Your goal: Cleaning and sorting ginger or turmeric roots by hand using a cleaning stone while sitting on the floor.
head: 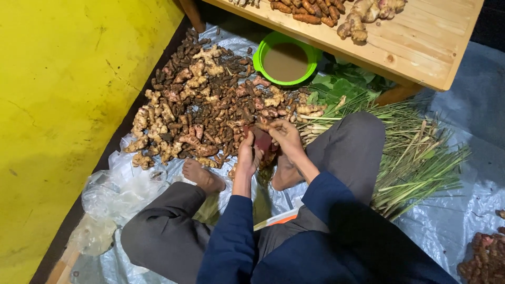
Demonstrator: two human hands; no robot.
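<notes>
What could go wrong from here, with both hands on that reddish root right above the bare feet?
1. The left hand and right hand hold the reddish root piece close together; if a blade is in use, which I cannot tell, fingers might get nicked.
2. Bare feet lie right under the work, so dropped pieces or tools could hit them.
3. The green plastic bowl of brown water sits against the heap of muddy brown roots and could tip.
</notes>
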